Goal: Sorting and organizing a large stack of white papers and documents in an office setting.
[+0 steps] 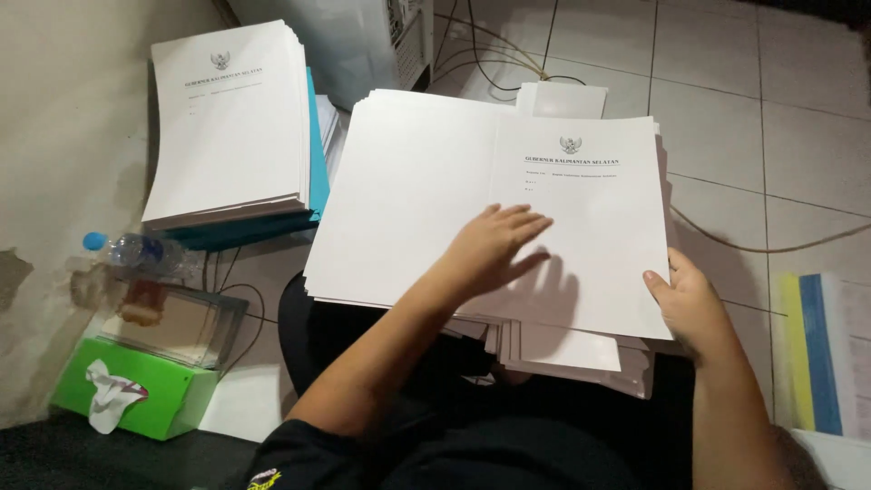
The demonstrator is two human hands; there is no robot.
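Paper, then: the open white folder (472, 191) lies spread on top of the folder stack (581, 349) in my lap, printed cover panel facing up on the right half. My left hand (494, 245) rests flat on it near the centre fold, fingers spread and slightly fanned, pressing rather than gripping. My right hand (689, 304) has its grip closed on the lower right corner of the top sheet, thumb on top, fingers hidden beneath.

I judge this card to be light and thin, stiff enough to hold a fold but easy to crease, and smooth enough for sheets to slide over one another. The corner under my right thumb is the sensible place to take it; my flat left palm keeps the rest from skating.

Beyond my left hand, a second pile of printed folders (231, 127) sits on the floor over a teal one (316, 154). Further left and nearer me, a green tissue box (145, 386) holds a tissue poking out of its slot, a clear open-topped tray (172, 318) seems empty, and a plastic bottle (136, 252) with a blue cap lies on its side. Past my right grip lie yellow and blue sheets (807, 354).
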